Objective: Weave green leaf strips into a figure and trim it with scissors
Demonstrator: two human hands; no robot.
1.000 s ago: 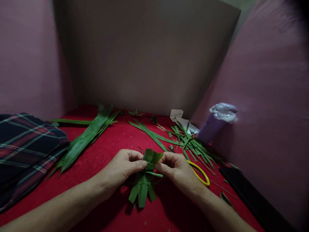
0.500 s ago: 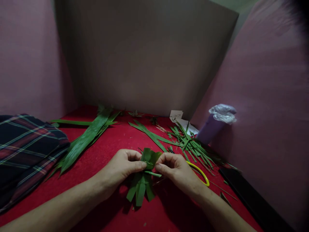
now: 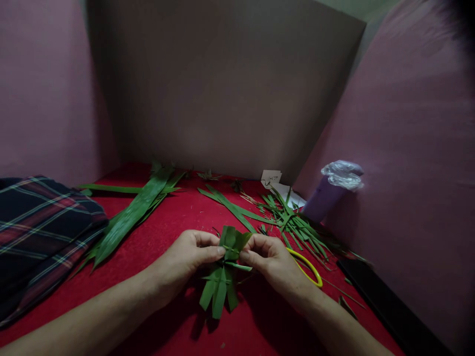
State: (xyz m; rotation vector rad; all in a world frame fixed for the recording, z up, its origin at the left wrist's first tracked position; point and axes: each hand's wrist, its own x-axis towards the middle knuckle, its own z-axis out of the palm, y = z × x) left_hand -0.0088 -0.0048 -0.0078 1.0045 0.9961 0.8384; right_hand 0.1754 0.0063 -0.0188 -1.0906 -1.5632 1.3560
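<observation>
- Left hand [image 3: 189, 255] and right hand [image 3: 270, 253] pinch opposite sides of the fanned green leaf-strip bundle [image 3: 218, 296], above red cloth [image 3: 263, 341];
- lower binding [image 3: 219, 281] looks done; upper binding [image 3: 230, 249] seems unfinished; broad green leaves [image 3: 128, 221] lie unworked

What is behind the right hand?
Part of a yellow loop shows past the right hand, with green leaf strips farther back. The hand covers the rest, so what the loop belongs to can't be seen.

Red cloth surface [image 3: 189, 207]: broad leaves [image 3: 129, 220] left, plaid fabric [image 3: 44, 232] far left, leaf strips [image 3: 299, 225] right, paper [image 3: 296, 199] behind. Black slab [image 3: 386, 301] right. Yellow loop [image 3: 314, 271], possibly scissors, partly hidden.
</observation>
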